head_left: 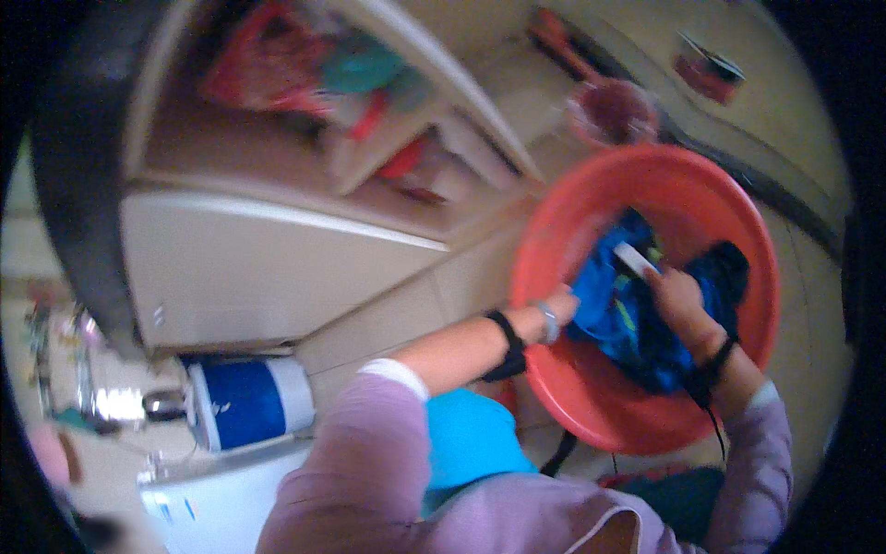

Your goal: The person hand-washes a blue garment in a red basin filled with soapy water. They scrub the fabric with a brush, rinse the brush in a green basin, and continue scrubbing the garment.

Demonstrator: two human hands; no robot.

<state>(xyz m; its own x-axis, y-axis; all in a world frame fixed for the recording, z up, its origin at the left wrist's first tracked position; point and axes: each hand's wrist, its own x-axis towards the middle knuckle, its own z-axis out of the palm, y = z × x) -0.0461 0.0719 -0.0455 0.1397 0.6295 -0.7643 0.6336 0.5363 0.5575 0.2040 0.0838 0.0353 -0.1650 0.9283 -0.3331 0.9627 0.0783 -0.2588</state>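
A wide red plastic basin (pixel 646 162) stands on the floor at the right, with a bunched blue and black garment (pixel 600 305) inside it. My left hand (pixel 556 305) is at the basin's left side, its fingers closed on the garment's edge. Over the middle of the cloth, my right hand (pixel 678 300) is closed round a white oblong block (pixel 635 260), which could be a soap bar or a brush. The block's near end is hidden in my fingers. Its far end touches or hovers just above the cloth; I cannot tell which.
Beyond the basin lies a red long-handled dipper (pixel 614 111). An open cupboard (pixel 277 175) holding red and green bags is at the upper left. A blue and white container (pixel 249 402) stands at the lower left. Close to my lap is a turquoise surface (pixel 475 439).
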